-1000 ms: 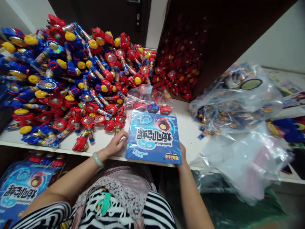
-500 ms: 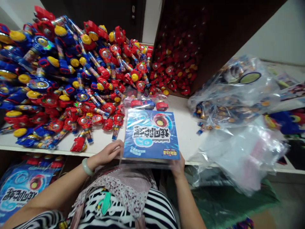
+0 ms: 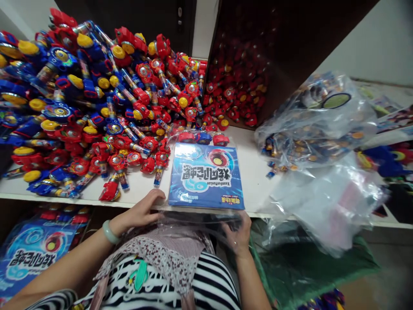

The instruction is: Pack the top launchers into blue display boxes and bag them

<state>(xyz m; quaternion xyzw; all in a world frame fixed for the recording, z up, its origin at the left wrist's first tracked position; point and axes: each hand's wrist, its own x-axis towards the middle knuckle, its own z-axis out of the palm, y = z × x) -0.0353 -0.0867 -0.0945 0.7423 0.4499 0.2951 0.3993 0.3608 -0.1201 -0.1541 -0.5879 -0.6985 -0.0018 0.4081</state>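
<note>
In front of me, a blue printed display box [image 3: 206, 176] lies on the white table inside a clear plastic bag [image 3: 200, 221]. The bag's loose end hangs over the table's front edge toward my body. My left hand [image 3: 142, 213] is at the near left corner, fingers curled at the bag's edge; the exact hold of its fingertips is partly hidden. At the near right corner my right hand [image 3: 239, 232] grips the bag's loose film, its fingers seen partly through the plastic. Red and blue toy tops [image 3: 203, 137] show along the box's far side.
A big heap of red and blue spinning-top toys [image 3: 97, 107] covers the left of the table. More red toys [image 3: 238, 94] fill a dark compartment behind. Clear bags with small parts [image 3: 306, 133] lie right, above a green sack [image 3: 309, 275]. Another bagged box [image 3: 35, 254] sits below left.
The box has settled slightly farther from me, flat on the table. My hands have drawn the bag's open end down toward my body, and the right hand now shows more of its fingers.
</note>
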